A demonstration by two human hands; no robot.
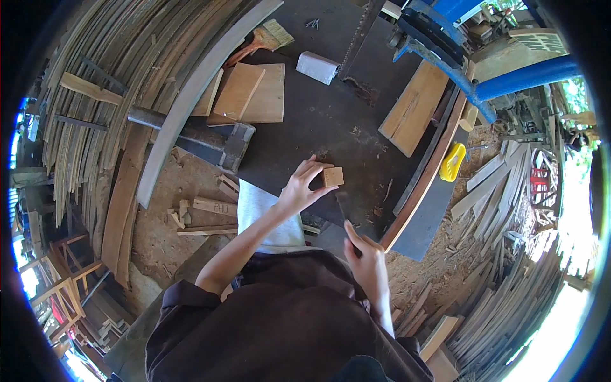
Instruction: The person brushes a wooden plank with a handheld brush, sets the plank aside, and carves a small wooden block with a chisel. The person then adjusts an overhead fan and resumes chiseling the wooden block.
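My left hand (301, 186) pinches a small wooden block (333, 176) between thumb and fingers, close over the dark tabletop (286, 153). Lower and to the right, my right hand (367, 251) is wrapped around the handle of a slim tool with a narrow dark blade (343, 207). The blade points up toward the block, its tip a short way below it; whether it is a knife or a file I cannot tell. A hammer (237, 148) with a heavy metal head lies left of my left hand.
Flat boards (267, 95) and a paintbrush (273, 35) lie at the table's upper left, near a pale metal piece (317, 67). A wide board (415, 108) rests at right, beside a blue metal frame (522, 77). A yellow clog (452, 162) sits past the edge. Lumber stacks (108, 83) surround the table.
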